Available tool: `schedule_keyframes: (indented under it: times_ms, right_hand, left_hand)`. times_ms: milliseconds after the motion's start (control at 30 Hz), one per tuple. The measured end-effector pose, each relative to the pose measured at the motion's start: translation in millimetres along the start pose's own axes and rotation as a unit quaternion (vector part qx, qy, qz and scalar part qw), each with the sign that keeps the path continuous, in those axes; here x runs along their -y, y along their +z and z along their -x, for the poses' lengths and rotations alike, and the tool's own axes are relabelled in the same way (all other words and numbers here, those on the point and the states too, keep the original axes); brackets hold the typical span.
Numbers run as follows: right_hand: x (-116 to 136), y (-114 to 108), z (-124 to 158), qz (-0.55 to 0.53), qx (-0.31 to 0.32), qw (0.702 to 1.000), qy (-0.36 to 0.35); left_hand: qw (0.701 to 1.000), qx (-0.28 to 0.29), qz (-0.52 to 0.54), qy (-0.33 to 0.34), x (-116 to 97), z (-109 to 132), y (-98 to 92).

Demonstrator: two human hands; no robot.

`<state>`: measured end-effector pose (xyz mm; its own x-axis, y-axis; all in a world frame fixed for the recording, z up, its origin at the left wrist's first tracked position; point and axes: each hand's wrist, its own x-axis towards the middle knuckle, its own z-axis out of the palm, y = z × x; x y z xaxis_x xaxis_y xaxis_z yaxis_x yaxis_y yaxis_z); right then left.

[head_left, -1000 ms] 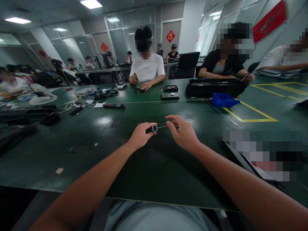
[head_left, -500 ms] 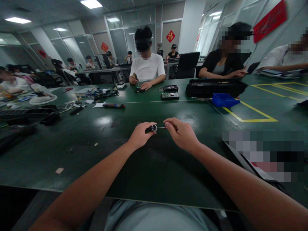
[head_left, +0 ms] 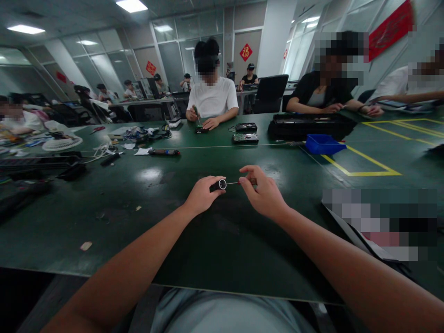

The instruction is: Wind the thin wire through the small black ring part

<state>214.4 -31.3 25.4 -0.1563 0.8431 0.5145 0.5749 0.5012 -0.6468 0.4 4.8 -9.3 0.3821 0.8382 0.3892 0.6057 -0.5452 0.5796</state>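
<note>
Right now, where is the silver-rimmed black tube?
In the head view, the black tube is near the centre, in the left hand, left of the screwdriver in the right hand.

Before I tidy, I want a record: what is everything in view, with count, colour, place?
Cylinder: one, black with pale ring, centre
Thin tool: one, silvery with red, centre
Table: one, green, beneath
Tray: one, blue, right
Long casing: one, black, behind the tray
Hardware units: two, dark and green, far centre
Round cover: one, white, far left
Cables and clutter: uncountable, mixed, left
Outlines: several, yellow, right
Pixelated item: one, mixed, near right
Wall hangings: several, red, background
Lights: several, white, ceiling
Chairs: several, black, background
Co-workers: several, white or black tops, beyond
Left hand: one, bare, around the cylinder
Right hand: one, bare, on the tool
Forearms: two, bare, foreground
</note>
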Motion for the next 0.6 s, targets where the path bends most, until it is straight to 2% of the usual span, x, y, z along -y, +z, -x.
schedule_keyframes:
  times_ms: [200, 367, 467, 600]
  right_hand:
    - [-1.2, 4.2, -3.9, -0.134, -0.036, 0.986, 0.095]
    - [-7.0, 16.8, -5.9, -0.335, -0.073, 0.922, 0.181]
    - [-14.5, 17.8, -8.3, -0.366, -0.065, 0.906, 0.204]
    - [-26.6, 9.9, -14.3, -0.360, -0.017, 0.901, 0.243]
  left_hand:
    - [1.000, -0.007, -0.016, -0.014, -6.0, -1.3, -2.9]
    - [0.999, -0.040, -0.016, -0.005, -10.1, -1.0, -5.9]
    - [0.999, -0.043, 0.001, 0.027, -8.2, -0.8, -7.8]
    - [0.997, -0.010, -0.028, 0.066, -4.4, -2.2, -9.6]
